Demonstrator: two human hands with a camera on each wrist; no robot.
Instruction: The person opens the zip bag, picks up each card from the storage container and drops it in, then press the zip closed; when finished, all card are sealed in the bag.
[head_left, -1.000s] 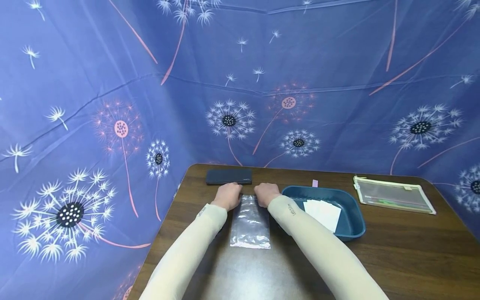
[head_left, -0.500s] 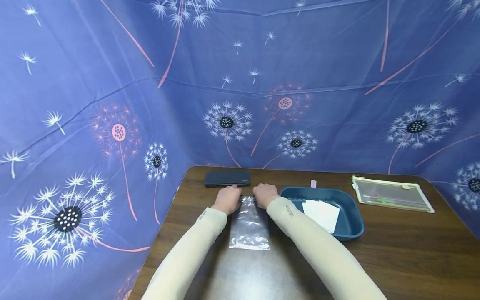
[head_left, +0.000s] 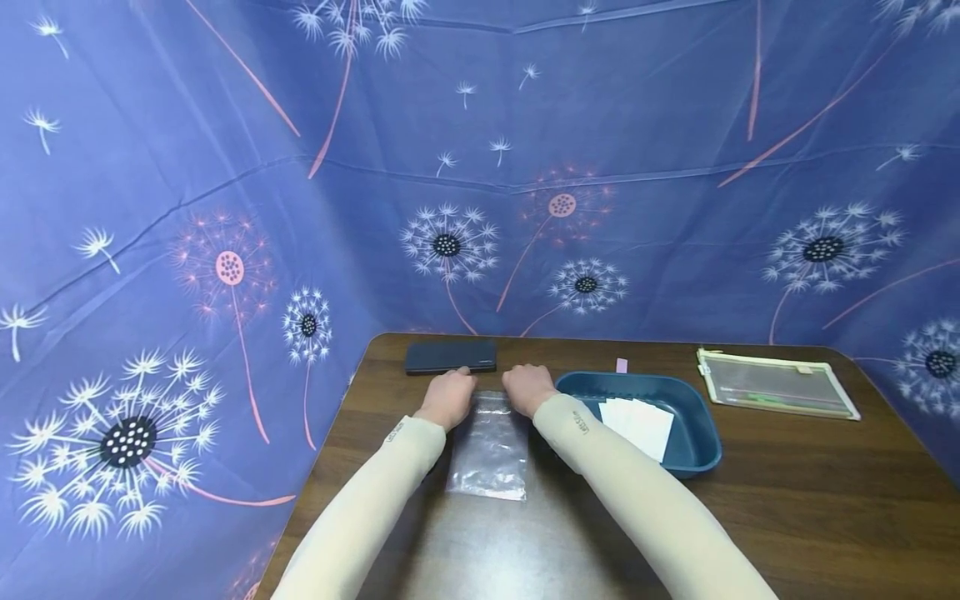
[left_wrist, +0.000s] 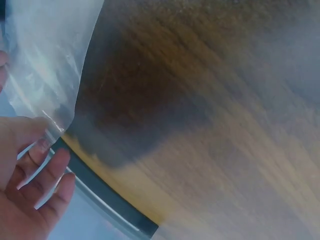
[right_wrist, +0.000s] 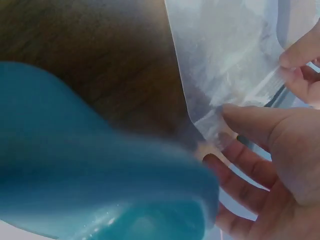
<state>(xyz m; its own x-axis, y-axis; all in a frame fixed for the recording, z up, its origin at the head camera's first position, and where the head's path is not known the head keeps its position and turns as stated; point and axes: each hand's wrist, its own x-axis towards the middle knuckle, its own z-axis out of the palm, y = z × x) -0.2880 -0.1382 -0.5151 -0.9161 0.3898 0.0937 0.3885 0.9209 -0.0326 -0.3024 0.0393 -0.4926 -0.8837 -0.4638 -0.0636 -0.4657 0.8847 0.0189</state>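
Risk first, judged from the grip: only the far edge of the clear plastic zip bag (head_left: 489, 446) pinched, so thin film likely to slip out or wrinkle if tugged unevenly; seal strip likely to tear or misalign if the two pinches pull at different angles. Bag lying flat on the table (head_left: 787, 500), near end free, far end lifted slightly between both hands. Left hand (head_left: 448, 397) at the bag's far left corner, thumb and fingers (left_wrist: 46, 170) closed on the film. Right hand (head_left: 528, 387) at the far right corner, thumb and fingers (right_wrist: 250, 120) likewise pinching the edge. Blue tray (head_left: 693, 454) just right of the right forearm, close enough to be nudged by an elbow swing; white sheets (head_left: 636, 423) inside apt to shift if so. Dark flat case (head_left: 450, 357) just beyond the left hand, touching distance, liable to be pushed toward the far edge.

Largest to smallest around it: blue dandelion-print cloth (head_left: 225, 208) hung as backdrop on the far and left sides; dark brown wood-grain table, glossy, rounded corners; blue tray right of centre; mesh zip pouch (head_left: 776, 385) at far right, well apart from the hands; dark case at far left; small pink tab (head_left: 621, 365) beyond the tray.
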